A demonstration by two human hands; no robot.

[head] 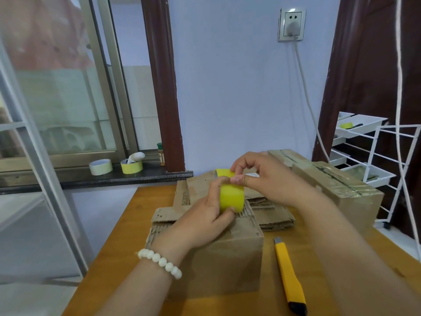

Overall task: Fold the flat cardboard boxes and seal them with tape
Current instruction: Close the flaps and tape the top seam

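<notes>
A long yellow plastic utility knife with a black end (289, 274) lies flat on the smooth orange-brown wooden table (118, 236), just right of a folded brown cardboard box (227, 258). The box stands upright at the table's front centre. Its walls are matte and creased, and raw corrugated ribs show along its top left edge.

A bracelet of round white beads (159, 262) circles the left wrist. The left hand (202, 217) grips a glossy yellow roll of tape (231, 197) just above the box's top, with the fingers curled over the band and the thumb under it. The right hand (264, 176) meets the roll's upper edge. Its thumb and forefinger are pinched together on the tape there, and the other fingers are bent loosely behind.

Behind the box lies a stack of flat, worn cardboard sheets (273, 215) with ragged fluted edges. To the right rear are two sealed cardboard boxes (337, 188) with shiny clear tape along their tops.

Farther off, on the dark stone windowsill, sit a pale tape roll (101, 166), a yellow tape roll (131, 166) and a small spice bottle (161, 155). A white wire rack with plastic trays (387, 160) stands at the right. A white wall socket (291, 25) holds a plug.
</notes>
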